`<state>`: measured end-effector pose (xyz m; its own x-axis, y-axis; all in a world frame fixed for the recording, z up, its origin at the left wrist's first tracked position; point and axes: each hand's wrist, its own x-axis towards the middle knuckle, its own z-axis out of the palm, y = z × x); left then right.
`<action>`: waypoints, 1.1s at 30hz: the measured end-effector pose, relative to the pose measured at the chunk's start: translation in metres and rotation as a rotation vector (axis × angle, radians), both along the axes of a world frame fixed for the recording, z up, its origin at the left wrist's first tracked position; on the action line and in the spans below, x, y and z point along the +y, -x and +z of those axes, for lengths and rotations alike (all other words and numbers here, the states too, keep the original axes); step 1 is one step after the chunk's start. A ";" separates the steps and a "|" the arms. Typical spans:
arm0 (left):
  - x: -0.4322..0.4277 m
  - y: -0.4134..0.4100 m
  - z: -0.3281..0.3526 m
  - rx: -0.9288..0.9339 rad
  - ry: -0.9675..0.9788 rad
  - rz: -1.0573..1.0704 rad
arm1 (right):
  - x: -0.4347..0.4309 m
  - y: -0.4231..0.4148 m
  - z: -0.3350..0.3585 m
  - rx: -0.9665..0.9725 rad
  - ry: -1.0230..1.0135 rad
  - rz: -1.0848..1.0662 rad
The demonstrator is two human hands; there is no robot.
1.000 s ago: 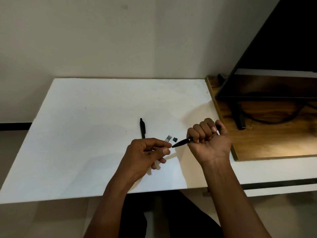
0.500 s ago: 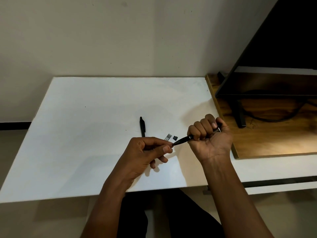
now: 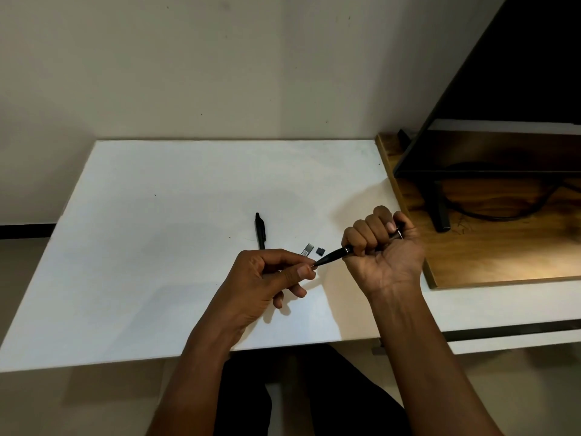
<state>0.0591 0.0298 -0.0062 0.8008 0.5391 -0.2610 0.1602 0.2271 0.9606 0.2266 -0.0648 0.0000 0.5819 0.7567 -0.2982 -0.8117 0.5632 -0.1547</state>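
The black pen (image 3: 333, 254) is held just above the near middle of the white desk (image 3: 157, 247), slanting from upper right down to lower left. The right hand (image 3: 385, 250) grips its barrel in a closed fist, palm side turned toward the camera, all four fingers curled round it; only the front part of the pen shows beyond the fist, with a glint of metal at the thumb side. The left hand (image 3: 267, 278) meets the pointed end, where thumb and forefinger pinch the very tip; the other fingers are loosely curled below. Whether anything small sits between those fingertips cannot be told

Just beyond the pen's front part, on the desk, lie a small grey strip (image 3: 307, 249) and a small black piece (image 3: 320, 250), side by side and close together. A second black pen (image 3: 260, 229) lies flat a little to their left, pointing away from the person, its near end hidden behind the left hand

At the right edge of the desk sits a wooden board (image 3: 503, 247), carrying a dark monitor (image 3: 518, 89) on a black stand (image 3: 438, 212), with a black cable (image 3: 503, 214) looping across the wood
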 end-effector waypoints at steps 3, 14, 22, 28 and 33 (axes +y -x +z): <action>0.000 0.000 -0.002 0.009 -0.005 0.004 | 0.000 0.000 0.000 -0.009 0.001 0.011; 0.010 0.007 -0.005 0.073 0.021 0.318 | 0.008 -0.001 0.004 -0.130 0.294 0.156; 0.019 0.016 -0.009 0.198 -0.047 0.587 | 0.022 0.029 -0.004 -0.356 0.615 0.188; 0.012 0.008 -0.003 0.238 -0.226 0.274 | 0.030 0.053 -0.003 -0.635 0.755 0.211; 0.014 0.013 0.000 0.277 -0.298 0.219 | 0.034 0.063 -0.004 -0.814 0.813 0.230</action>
